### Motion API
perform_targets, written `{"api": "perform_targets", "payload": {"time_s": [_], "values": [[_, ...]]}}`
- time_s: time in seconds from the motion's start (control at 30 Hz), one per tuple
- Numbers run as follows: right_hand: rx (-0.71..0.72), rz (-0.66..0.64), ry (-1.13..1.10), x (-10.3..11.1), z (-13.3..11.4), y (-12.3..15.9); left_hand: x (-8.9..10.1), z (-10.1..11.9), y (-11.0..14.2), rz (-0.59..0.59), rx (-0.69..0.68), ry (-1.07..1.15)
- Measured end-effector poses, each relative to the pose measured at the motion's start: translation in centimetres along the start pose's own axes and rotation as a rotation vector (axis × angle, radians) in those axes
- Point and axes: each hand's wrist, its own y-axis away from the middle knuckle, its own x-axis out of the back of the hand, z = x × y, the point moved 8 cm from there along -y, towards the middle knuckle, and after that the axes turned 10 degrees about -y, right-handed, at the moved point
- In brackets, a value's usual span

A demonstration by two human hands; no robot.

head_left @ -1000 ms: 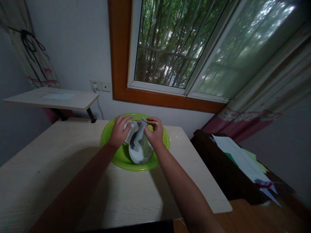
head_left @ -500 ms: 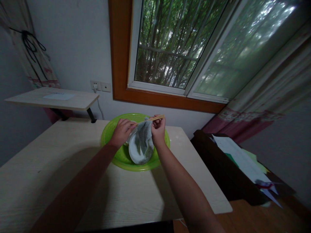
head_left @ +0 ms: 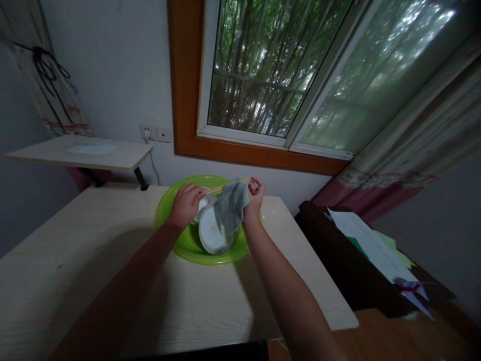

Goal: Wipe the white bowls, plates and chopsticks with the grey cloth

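My left hand (head_left: 187,204) is closed on one end of the wooden chopsticks (head_left: 214,190), above the left part of a green plastic basin (head_left: 184,248). Toward their other end, my right hand (head_left: 254,199) grips a grey-green textured cloth (head_left: 233,204) wrapped over the sticks. The cloth's loose part hangs down over a white bowl (head_left: 211,231) tilted in the basin. Behind it, partly hidden by my left hand and the chopsticks, sits another white bowl (head_left: 203,206). How many chopsticks there are I cannot tell.
The basin stands on a pale wooden table (head_left: 124,260) against the wall under a window. A raised shelf (head_left: 124,159) with a paper sheet (head_left: 92,149) is at the left. Right of the table is a dark cabinet (head_left: 338,260) with papers on top.
My right hand has moved slightly right along the chopsticks, taking the cloth with it toward their end. The cloth now spreads wider. My left hand has hardly moved.
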Motion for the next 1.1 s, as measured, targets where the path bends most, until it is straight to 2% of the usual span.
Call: {"api": "perform_targets", "payload": {"time_s": [0.13, 0.27, 0.4, 0.5, 0.6, 0.8, 0.87, 1.0, 1.1], "values": [[-0.012, -0.021, 0.009, 0.1, 0.4, -0.3, -0.1, -0.4, 0.0, 0.004, 0.014, 0.021], [-0.043, -0.083, 0.019, -0.8, 1.0, 0.1, -0.1, -0.7, 0.1, 0.014, 0.036, 0.063], [-0.161, -0.206, 0.034, -2.4, 2.2, 1.1, -0.1, -0.4, 0.1, 0.009, 0.028, 0.067], [-0.209, -0.248, 0.048, -2.8, 2.8, 1.6, 0.0, -0.2, 0.1, 0.003, 0.019, 0.045], [-0.194, -0.222, 0.035, -2.2, 3.0, 1.2, 0.1, -0.1, 0.0, -0.001, 0.013, 0.008], [-0.095, -0.020, 0.025, 0.4, 1.7, -0.4, 0.1, -0.7, 0.0, -0.013, 0.045, -0.046], [-0.074, 0.006, 0.037, 0.8, 1.3, -0.7, -0.1, -0.8, 0.0, -0.023, 0.047, -0.056], [-0.082, -0.044, 0.057, 0.2, 1.5, -0.5, -0.2, -0.9, 0.0, -0.029, 0.056, -0.048], [-0.149, -0.147, 0.048, -1.2, 2.3, 0.4, -0.3, -0.7, 0.0, -0.033, 0.041, -0.038]]}}
